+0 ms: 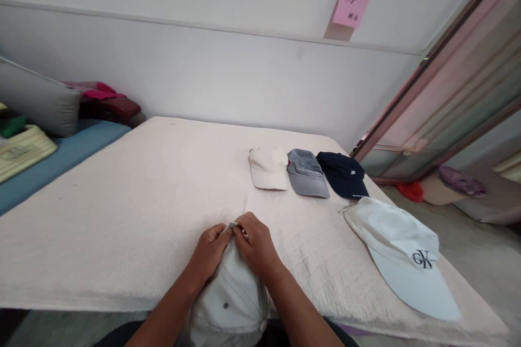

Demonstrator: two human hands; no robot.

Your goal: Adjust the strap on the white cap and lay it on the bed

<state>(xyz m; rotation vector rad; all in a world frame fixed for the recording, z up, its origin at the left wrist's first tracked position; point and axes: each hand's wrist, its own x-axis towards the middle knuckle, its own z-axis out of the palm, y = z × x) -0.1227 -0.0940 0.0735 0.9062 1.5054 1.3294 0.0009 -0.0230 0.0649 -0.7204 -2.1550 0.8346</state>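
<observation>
A light grey baseball cap [232, 303] is at the table's near edge, directly in front of me, its crown toward me. My left hand [210, 252] pinches the cap's far edge between thumb and fingers. Close beside it, my right hand [256, 241] grips the same edge, fingers curled. A small pale tip, perhaps a strap end, shows between the two thumbs. The rest of what the fingers hold is hidden. To the right lies a white cap [401, 244] with dark letters on its front.
A cream cap [268, 165], a grey-blue cap [305, 171] and a navy cap [342, 171] sit in a row on the cloth-covered table [122, 217]. A pink note [352, 5] is taped to the wall behind. A grey cushion [44, 100] stands at the left.
</observation>
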